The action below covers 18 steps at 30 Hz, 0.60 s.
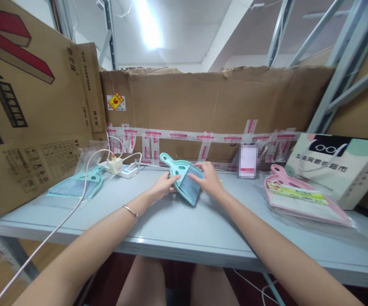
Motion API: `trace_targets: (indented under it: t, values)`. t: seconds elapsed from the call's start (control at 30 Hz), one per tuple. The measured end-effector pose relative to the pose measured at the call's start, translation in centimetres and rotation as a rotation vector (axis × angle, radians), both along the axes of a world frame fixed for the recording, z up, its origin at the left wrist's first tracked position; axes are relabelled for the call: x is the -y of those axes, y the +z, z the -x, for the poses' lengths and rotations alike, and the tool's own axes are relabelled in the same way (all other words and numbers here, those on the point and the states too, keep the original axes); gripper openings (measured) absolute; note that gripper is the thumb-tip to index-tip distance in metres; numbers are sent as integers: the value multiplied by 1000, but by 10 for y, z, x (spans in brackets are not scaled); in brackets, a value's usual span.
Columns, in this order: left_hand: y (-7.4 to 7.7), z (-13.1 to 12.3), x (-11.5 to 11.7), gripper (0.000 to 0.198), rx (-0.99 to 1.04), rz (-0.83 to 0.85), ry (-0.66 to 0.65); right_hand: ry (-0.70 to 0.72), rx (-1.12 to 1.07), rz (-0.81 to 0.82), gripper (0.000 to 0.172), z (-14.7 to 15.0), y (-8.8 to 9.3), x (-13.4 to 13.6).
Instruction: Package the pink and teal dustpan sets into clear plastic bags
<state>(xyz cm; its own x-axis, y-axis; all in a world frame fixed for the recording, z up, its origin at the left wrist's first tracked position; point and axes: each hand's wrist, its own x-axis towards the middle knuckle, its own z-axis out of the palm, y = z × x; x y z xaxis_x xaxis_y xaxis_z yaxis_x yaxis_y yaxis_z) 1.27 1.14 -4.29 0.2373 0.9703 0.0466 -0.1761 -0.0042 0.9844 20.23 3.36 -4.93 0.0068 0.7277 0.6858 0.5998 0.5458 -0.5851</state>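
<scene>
Between my two hands, above the middle of the table, is a teal dustpan (188,196) with a small teal brush (184,176) lying in it, its handle pointing up and to the left. My left hand (165,187) grips the left edge, with the thumb over the front of the brush and the other fingers partly hidden behind the pan. At the right side, my right hand (208,178) has its fingers bent around the bristles and the pan's edge.
A bagged teal dustpan set (75,187) lies left, crossed by a white cable (72,208). Behind it sits a power strip (125,171). Bagged pink dustpans (311,206) and a paper bag (330,170) are at right. Cardboard (203,97) walls the back of the table (184,231).
</scene>
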Motion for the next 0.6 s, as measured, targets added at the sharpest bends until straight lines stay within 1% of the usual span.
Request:
trace_targets:
  t: [0.03,0.07,0.17,0.2,0.27,0.33,0.4,0.43,0.5,0.6]
  values:
    - [3,0,4,38,-1,-19,-57,71,71,-22,31,11,0,3]
    - [5,0,8,41,-10,-46,-116,109,100,-34,28,19,1,6]
    - [12,0,17,46,-87,-160,-253,125,38,-48,19,28,6,11]
    - [13,-1,19,47,-110,-205,-263,148,-5,-33,16,26,8,12]
    - [14,-4,21,51,-113,-317,-231,217,-94,15,14,22,14,15]
    - [15,-7,22,65,-88,-445,-199,300,-137,65,17,21,20,20]
    - [18,-8,23,79,-81,-539,-216,426,-143,124,22,24,26,28]
    - [20,-7,23,82,-86,-565,-235,497,-152,158,24,26,28,32]
    - [25,-4,24,78,-95,-618,-241,608,-175,216,29,29,33,39]
    - [35,2,25,53,-129,-731,-173,665,-181,254,34,31,38,47]
